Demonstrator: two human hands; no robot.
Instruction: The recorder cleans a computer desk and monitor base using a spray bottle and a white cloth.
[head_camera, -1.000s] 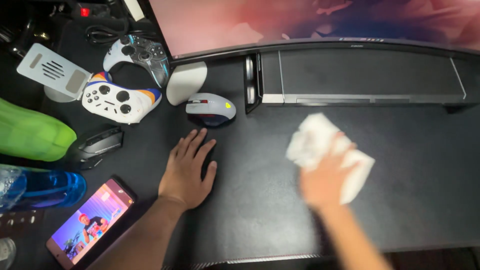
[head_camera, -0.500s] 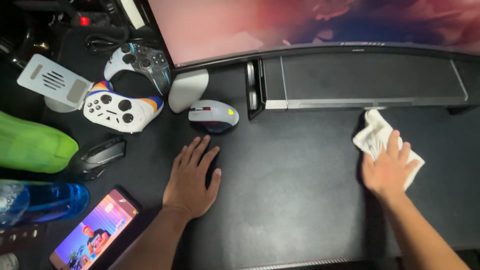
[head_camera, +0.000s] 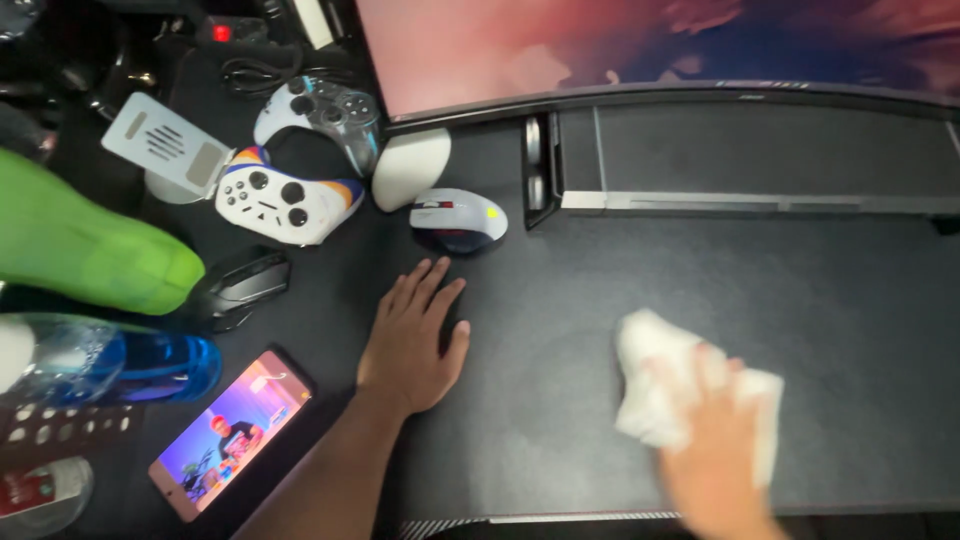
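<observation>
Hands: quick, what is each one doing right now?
Left hand: open, flat on the black desk mat, holding nothing.
Right hand: pressed on a white cloth; blurred.
</observation>
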